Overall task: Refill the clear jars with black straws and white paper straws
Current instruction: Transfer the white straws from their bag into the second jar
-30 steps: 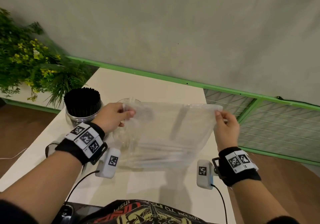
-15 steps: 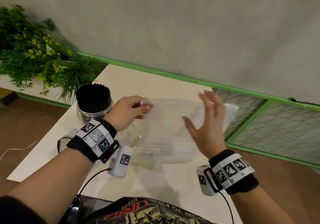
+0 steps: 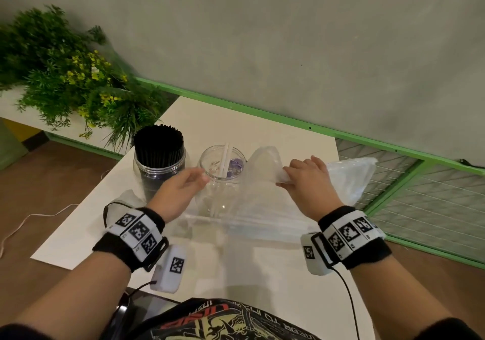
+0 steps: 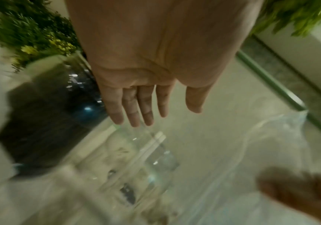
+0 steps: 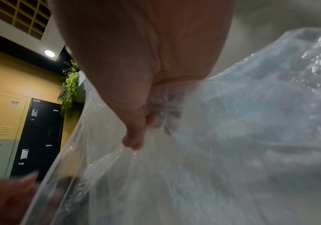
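Observation:
A clear jar packed with black straws stands at the table's left. Beside it a second clear jar holds a couple of white paper straws. A clear plastic bag with white straws along its bottom droops onto the table right of that jar. My right hand grips the bag's gathered top, and the right wrist view shows the bag bunched in its curled fingers. My left hand hovers by the second jar's rim with straight fingers, holding nothing.
A leafy plant with yellow flowers sits on a ledge at the back left. The white table ends at a green rail along the grey wall. A green wire fence runs on the right.
My left hand has let go of the bag and opened. My right hand, open half a second ago, now grips the bag's top. The bag has sunk toward the table, uncovering the second jar.

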`<action>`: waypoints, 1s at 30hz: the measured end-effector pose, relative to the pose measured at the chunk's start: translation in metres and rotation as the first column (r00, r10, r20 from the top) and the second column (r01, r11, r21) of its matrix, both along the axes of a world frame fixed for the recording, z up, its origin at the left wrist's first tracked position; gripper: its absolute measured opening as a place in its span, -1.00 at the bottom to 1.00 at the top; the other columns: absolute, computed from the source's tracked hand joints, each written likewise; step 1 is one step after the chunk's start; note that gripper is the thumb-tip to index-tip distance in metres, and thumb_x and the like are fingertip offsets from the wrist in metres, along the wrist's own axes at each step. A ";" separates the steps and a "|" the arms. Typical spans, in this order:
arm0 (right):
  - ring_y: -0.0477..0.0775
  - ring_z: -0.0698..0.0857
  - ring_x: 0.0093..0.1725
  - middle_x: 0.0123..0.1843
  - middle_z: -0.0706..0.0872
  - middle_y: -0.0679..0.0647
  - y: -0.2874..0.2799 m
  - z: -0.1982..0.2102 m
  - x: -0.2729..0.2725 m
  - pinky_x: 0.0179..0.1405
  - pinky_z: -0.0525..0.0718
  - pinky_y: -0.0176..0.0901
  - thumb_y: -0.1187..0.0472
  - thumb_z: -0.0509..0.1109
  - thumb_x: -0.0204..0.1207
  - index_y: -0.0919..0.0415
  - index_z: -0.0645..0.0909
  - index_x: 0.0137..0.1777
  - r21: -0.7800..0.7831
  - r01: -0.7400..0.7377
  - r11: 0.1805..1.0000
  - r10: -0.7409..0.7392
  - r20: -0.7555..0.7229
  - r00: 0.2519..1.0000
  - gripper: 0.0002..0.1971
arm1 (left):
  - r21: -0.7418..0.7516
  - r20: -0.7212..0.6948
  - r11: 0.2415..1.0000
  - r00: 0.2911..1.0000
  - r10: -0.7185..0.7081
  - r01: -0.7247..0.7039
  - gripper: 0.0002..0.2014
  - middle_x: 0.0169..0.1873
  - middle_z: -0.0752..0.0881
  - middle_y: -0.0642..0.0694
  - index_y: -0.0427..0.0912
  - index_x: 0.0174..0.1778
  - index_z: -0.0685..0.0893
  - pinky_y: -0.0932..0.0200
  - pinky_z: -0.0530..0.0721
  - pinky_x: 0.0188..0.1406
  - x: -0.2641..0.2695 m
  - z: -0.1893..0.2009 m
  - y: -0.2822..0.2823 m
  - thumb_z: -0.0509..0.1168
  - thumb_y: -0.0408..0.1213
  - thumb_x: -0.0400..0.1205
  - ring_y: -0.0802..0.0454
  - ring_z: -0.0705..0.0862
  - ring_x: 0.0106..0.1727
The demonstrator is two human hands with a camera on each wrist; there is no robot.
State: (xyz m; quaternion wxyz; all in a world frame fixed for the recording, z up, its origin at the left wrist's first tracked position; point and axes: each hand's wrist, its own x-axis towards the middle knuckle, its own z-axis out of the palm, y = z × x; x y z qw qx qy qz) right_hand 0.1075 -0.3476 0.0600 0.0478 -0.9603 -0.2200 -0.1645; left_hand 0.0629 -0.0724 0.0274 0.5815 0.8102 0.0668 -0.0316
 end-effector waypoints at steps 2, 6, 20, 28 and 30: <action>0.22 0.58 -0.21 -0.31 0.53 -0.01 -0.006 0.003 0.001 0.34 0.41 0.28 0.11 0.51 0.48 0.16 0.71 -0.18 0.005 0.009 1.000 -0.009 -0.039 0.999 -0.87 | 0.092 -0.103 0.995 0.994 -0.039 0.048 -0.37 0.45 0.55 -0.02 -0.05 0.51 0.47 0.00 0.40 0.52 -0.005 -0.016 0.003 0.24 0.18 0.55 0.04 0.51 0.45; 0.07 0.38 -0.24 -0.31 0.37 -0.10 -0.015 0.007 0.001 0.31 0.40 0.21 0.11 0.46 0.53 0.20 0.67 -0.21 0.089 0.012 0.996 -0.006 -0.061 0.998 -0.82 | 0.180 -0.342 0.967 0.934 -0.108 0.178 -0.15 0.64 0.26 -0.03 0.00 0.66 0.21 -0.07 0.18 0.60 -0.003 -0.021 -0.008 0.05 0.43 0.53 -0.05 0.25 0.63; -0.07 0.37 -0.20 -0.20 0.59 0.00 -0.021 0.022 -0.017 0.21 0.38 -0.02 0.11 0.26 0.57 0.21 0.70 -0.12 0.372 -0.028 0.928 0.007 0.057 0.998 -0.78 | 0.057 -0.228 0.876 0.861 -0.455 0.478 0.14 0.61 0.28 0.18 0.07 0.68 0.13 0.06 0.19 0.64 0.010 -0.019 -0.032 0.36 0.51 0.23 0.19 0.27 0.61; 0.05 0.42 -0.32 -0.35 0.49 -0.10 -0.013 0.034 -0.022 0.03 0.52 0.02 0.28 0.31 0.51 0.18 0.63 -0.23 0.184 -0.028 0.983 0.008 0.109 0.994 -0.89 | 0.145 -0.287 0.901 0.889 -0.358 0.410 0.20 0.56 0.39 -0.01 0.06 0.65 0.18 0.19 0.30 0.49 0.009 -0.024 -0.005 0.57 0.33 0.13 0.09 0.35 0.55; 0.14 0.52 -0.35 -0.36 0.59 -0.02 -0.012 0.024 -0.021 -0.04 0.57 0.08 0.30 0.34 0.51 0.18 0.64 -0.25 0.136 -0.013 0.991 0.010 0.027 1.000 -0.87 | 0.148 -0.302 0.908 0.892 -0.336 0.392 0.13 0.57 0.36 -0.05 0.10 0.65 0.14 0.16 0.34 0.46 0.008 -0.027 -0.003 0.61 0.16 0.22 -0.01 0.33 0.58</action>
